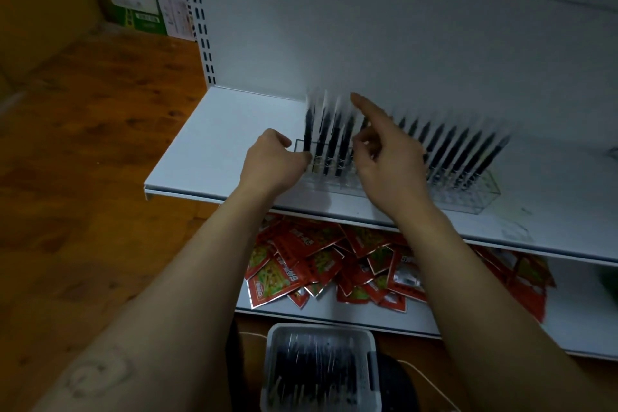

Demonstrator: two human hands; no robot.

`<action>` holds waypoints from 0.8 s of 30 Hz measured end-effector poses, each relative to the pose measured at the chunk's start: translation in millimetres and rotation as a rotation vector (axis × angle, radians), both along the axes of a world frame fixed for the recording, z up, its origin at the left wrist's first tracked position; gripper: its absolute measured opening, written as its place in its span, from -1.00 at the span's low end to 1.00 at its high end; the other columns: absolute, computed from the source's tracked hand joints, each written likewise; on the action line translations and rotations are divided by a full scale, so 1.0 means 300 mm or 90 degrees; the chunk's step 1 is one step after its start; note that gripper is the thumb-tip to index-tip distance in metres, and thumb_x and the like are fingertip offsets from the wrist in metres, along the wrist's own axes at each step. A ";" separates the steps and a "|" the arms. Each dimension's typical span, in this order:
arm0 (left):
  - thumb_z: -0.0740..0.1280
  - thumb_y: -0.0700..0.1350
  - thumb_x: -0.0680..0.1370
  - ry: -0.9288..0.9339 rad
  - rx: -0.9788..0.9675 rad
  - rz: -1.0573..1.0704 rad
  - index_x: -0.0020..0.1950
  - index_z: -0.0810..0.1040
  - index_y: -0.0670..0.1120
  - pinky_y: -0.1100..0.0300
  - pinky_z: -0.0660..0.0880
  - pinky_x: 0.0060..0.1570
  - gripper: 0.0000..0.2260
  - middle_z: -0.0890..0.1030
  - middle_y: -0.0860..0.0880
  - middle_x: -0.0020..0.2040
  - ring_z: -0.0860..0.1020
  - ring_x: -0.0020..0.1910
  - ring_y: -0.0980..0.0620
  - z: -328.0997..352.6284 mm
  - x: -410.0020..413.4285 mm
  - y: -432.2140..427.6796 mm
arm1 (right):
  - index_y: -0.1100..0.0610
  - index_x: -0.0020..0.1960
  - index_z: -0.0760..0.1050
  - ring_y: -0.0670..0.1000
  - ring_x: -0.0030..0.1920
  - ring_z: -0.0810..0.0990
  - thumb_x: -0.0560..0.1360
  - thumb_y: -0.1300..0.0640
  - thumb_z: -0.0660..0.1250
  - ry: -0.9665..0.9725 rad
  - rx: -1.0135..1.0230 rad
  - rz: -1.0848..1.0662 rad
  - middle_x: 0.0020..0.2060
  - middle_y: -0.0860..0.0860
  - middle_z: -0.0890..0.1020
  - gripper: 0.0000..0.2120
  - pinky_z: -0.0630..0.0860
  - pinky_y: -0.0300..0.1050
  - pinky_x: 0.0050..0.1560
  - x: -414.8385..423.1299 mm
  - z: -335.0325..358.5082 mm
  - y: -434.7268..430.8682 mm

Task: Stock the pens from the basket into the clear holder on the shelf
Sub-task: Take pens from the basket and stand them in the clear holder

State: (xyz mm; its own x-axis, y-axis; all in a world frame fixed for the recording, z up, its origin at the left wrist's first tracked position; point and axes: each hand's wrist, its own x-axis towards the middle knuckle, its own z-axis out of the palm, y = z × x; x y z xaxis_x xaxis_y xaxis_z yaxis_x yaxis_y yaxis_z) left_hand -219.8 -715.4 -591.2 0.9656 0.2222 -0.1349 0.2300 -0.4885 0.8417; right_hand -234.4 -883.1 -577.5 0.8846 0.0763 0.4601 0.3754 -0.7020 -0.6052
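dark pens (334, 140), perhaps clear-capped, clear holder (481, 192)

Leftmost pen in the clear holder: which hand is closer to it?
Left. The left hand sits right beside the leftmost pen; the right hand is several pens further right.

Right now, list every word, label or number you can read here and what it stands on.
No text reads clearly.
Red snack packets on the lower shelf: print too blurred to read.
Cartons at upper left: labels too small to read.
Pens in the clear holder: no legible marking.
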 end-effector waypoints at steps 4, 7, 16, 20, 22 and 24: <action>0.39 0.13 0.49 -0.041 0.126 -0.007 0.32 0.38 -0.12 0.03 0.47 0.11 -0.48 0.50 -0.09 0.26 0.49 0.19 -0.10 0.005 -0.037 -0.005 | -0.28 0.48 0.15 -0.14 -0.27 0.50 0.56 0.20 0.25 0.030 0.019 0.000 -0.08 -0.09 0.56 -0.37 0.49 -0.28 -0.14 -0.054 0.007 -0.019; 0.40 0.18 0.46 -0.069 0.149 0.008 0.25 0.37 -0.11 0.04 0.47 0.02 -0.47 0.51 -0.08 0.19 0.51 0.13 -0.08 0.007 -0.089 -0.004 | -0.20 0.48 0.22 -0.15 -0.29 0.50 0.56 0.18 0.27 0.050 0.053 -0.013 -0.14 -0.16 0.53 -0.43 0.46 -0.36 -0.17 -0.118 0.003 -0.036; 0.38 0.10 0.50 -0.069 0.195 -0.083 0.00 0.42 -0.01 0.05 0.55 -0.14 -0.76 0.54 0.04 -0.11 0.53 -0.16 0.03 -0.043 -0.327 -0.070 | -0.02 -0.11 0.60 -0.13 -0.39 0.51 0.53 0.10 0.32 0.355 -0.072 0.002 -0.37 -0.14 0.56 -0.91 0.53 -0.12 -0.26 -0.371 -0.227 -0.107; 0.38 0.07 0.49 -0.016 0.208 -0.113 -0.03 0.44 0.01 0.13 0.45 -0.22 -0.79 0.57 0.05 -0.13 0.54 -0.14 0.02 -0.133 -0.413 -0.116 | 0.04 -0.14 0.59 0.04 -0.22 0.62 0.52 0.11 0.30 0.472 -0.067 0.007 -0.28 -0.01 0.65 -0.89 0.60 0.03 -0.08 -0.455 -0.392 -0.126; 0.38 0.06 0.50 0.018 0.225 -0.142 0.00 0.46 -0.01 0.17 0.34 -0.29 -0.80 0.58 0.04 -0.08 0.53 -0.12 0.03 -0.185 -0.449 -0.130 | 0.06 -0.11 0.60 0.07 -0.21 0.62 0.52 0.13 0.31 0.526 -0.042 0.018 -0.29 0.00 0.63 -0.90 0.60 0.02 -0.08 -0.486 -0.459 -0.132; 0.38 0.04 0.50 0.058 0.226 -0.168 0.02 0.47 -0.04 0.19 0.33 -0.28 -0.79 0.60 0.02 -0.06 0.53 -0.09 0.01 -0.240 -0.474 -0.134 | 0.07 -0.06 0.61 0.03 -0.24 0.57 0.54 0.14 0.30 0.583 -0.026 0.020 -0.25 0.01 0.62 -0.89 0.56 -0.05 -0.14 -0.517 -0.524 -0.149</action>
